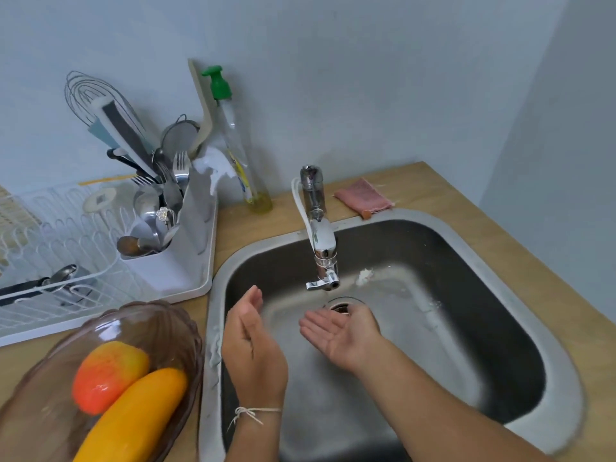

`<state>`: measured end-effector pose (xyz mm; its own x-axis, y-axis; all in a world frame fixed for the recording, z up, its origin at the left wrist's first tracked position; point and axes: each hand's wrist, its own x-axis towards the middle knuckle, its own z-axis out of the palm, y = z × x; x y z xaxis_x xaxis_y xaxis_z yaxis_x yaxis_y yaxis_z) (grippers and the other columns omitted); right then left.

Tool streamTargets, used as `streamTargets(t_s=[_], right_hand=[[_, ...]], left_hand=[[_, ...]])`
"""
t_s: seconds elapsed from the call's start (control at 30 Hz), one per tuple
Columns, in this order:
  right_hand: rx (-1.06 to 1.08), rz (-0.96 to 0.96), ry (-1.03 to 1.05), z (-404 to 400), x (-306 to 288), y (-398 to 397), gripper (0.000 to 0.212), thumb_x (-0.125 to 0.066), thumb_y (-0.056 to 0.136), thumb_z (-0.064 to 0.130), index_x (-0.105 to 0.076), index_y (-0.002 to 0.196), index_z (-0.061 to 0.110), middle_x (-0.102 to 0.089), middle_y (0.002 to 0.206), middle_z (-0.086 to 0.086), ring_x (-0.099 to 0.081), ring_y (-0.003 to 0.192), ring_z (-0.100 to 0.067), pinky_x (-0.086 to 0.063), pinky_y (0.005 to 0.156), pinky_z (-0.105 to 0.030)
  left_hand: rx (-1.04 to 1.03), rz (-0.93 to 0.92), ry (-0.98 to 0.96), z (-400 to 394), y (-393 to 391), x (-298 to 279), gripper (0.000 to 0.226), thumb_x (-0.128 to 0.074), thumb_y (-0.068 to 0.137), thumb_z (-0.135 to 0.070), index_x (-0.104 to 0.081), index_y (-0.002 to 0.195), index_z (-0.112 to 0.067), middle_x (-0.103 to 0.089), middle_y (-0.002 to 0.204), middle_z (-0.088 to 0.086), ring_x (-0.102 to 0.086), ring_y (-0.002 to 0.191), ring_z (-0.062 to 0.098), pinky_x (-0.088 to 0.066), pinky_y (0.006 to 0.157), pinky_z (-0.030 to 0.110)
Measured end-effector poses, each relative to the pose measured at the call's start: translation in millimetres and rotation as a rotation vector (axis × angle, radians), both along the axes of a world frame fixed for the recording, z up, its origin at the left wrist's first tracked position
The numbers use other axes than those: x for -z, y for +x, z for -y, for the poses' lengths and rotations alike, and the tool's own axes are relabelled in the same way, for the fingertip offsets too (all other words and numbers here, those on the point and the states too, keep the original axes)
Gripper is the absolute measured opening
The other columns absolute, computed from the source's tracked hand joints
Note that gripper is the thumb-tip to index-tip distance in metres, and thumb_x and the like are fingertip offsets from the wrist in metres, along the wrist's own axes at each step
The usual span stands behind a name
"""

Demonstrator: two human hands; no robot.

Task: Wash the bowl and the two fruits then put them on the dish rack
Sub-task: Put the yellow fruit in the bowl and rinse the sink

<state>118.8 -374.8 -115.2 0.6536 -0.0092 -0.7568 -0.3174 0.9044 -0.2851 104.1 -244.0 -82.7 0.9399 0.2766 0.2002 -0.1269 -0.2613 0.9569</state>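
Both hands empty over sink [500,271], left hand [253,348] fingers loosely curved; right hand [343,335] palm up, fingers spread

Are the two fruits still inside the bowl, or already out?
Inside. The orange-red fruit and the long yellow fruit both lie in the brown glass bowl on the counter.

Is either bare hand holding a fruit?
No: both fruits, orange-red fruit and yellow fruit, lie in the brown bowl.

Bare forearms, a thin white string bracelet [256,411] on the left wrist.
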Motion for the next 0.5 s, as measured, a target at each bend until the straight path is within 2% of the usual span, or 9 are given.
streamTargets(t_s=[0.1,0.2,0.27,0.33,0.37,0.43,0.5], right_hand=[[-0.029,0.015,0.055,-0.8,1.8,14.2,0.050,-0.023,0.105,0.028,-0.052,0.107,-0.013,-0.061,0.115,-0.032,-0.054,0.125,-0.049,-0.048,0.099,-0.055],[0.089,0.040,0.079,20.9,7.2,26.9,0.052,-0.023,0.107,0.028,-0.051,0.100,-0.015,-0.062,0.102,-0.032,-0.057,0.119,-0.049,-0.047,0.104,-0.054],[0.170,0.058,0.023,41.7,9.4,34.0,0.054,-0.024,0.108,0.031,-0.052,0.101,-0.015,-0.062,0.097,-0.030,-0.061,0.106,-0.046,-0.048,0.102,-0.051],[0.171,0.117,-0.130,60.2,14.7,45.5,0.050,-0.028,0.108,0.033,-0.056,0.110,-0.007,-0.066,0.101,-0.026,-0.064,0.096,-0.040,-0.051,0.094,-0.049],[0.117,0.128,-0.318,68.4,20.5,52.7,0.046,-0.031,0.107,0.035,-0.060,0.109,0.001,-0.068,0.104,-0.021,-0.065,0.097,-0.036,-0.051,0.094,-0.047],[-0.131,0.071,-0.974,83.9,33.5,61.9,0.036,-0.038,0.104,0.038,-0.066,0.101,0.016,-0.069,0.108,-0.011,-0.063,0.105,-0.030,-0.049,0.098,-0.043],[-0.405,-0.020,-1.649,92.0,54.6,58.0,0.038,-0.039,0.102,0.036,-0.064,0.118,0.013,-0.061,0.122,-0.015,-0.054,0.118,-0.031,-0.044,0.102,-0.042]], left_hand=[[-0.008,-0.037,-0.057,5.0,0.9,2.2,0.039,-0.029,0.107,-0.038,-0.061,0.125,-0.025,-0.066,0.126,-0.001,-0.062,0.117,0.013,-0.050,0.103,0.041],[-0.050,-0.112,-0.169,6.7,4.2,-0.4,0.042,-0.027,0.108,-0.038,-0.062,0.125,-0.023,-0.067,0.125,-0.001,-0.063,0.116,0.014,-0.050,0.104,0.043],[-0.096,-0.152,-0.252,6.6,6.4,-0.8,0.048,-0.026,0.107,-0.041,-0.064,0.126,-0.018,-0.069,0.123,0.001,-0.065,0.113,0.016,-0.050,0.103,0.044],[-0.117,-0.182,-0.322,6.3,7.3,0.4,0.051,-0.026,0.107,-0.044,-0.065,0.124,-0.015,-0.070,0.120,0.002,-0.067,0.110,0.017,-0.051,0.102,0.045],[-0.110,-0.192,-0.332,6.7,7.4,1.3,0.052,-0.026,0.107,-0.045,-0.066,0.123,-0.016,-0.071,0.119,0.002,-0.067,0.110,0.017,-0.052,0.101,0.045],[-0.081,-0.197,-0.313,9.3,6.3,2.0,0.051,-0.026,0.106,-0.045,-0.067,0.118,-0.018,-0.071,0.117,0.001,-0.067,0.108,0.017,-0.052,0.100,0.045],[-0.050,-0.182,-0.281,11.9,5.1,0.7,0.046,-0.026,0.106,-0.044,-0.068,0.112,-0.024,-0.071,0.115,0.000,-0.067,0.108,0.016,-0.053,0.099,0.044]])
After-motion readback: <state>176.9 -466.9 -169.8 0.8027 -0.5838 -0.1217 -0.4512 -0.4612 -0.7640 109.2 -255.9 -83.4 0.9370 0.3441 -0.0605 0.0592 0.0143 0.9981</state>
